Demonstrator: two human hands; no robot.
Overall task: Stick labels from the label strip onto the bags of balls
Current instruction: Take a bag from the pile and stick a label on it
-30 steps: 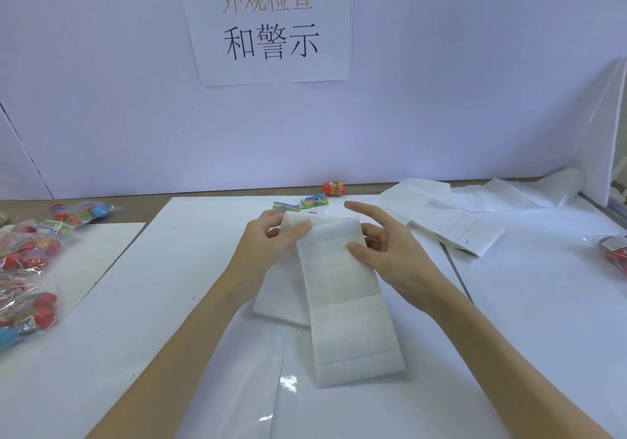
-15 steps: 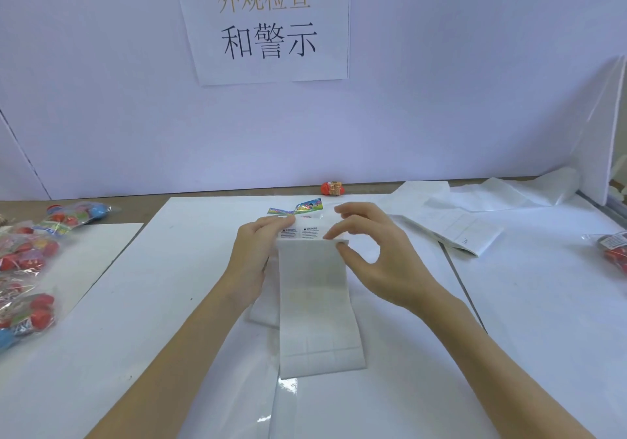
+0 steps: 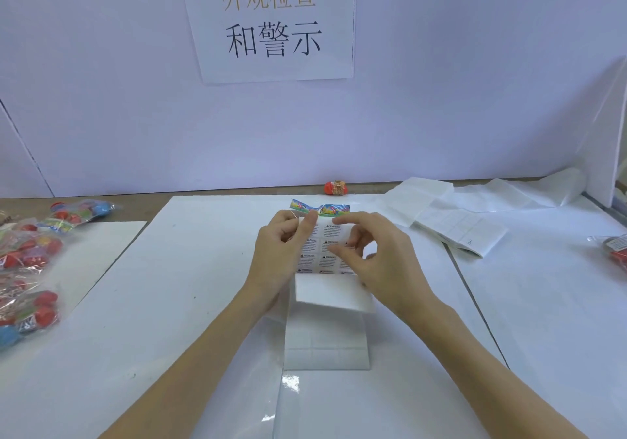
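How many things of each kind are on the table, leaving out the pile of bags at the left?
White paper label strips: 2, the held strip between left hand and right hand, the folded strip at the right.
Clear plastic bags of balls: 2, the middle bag behind the hands, the edge bag at the right.
Loose red ball: 1
Total: 5

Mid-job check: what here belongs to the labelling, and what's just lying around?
Job:
label strip, held by left hand and right hand
bags of balls

Lying about:
wall sign
red ball
spare folded strips
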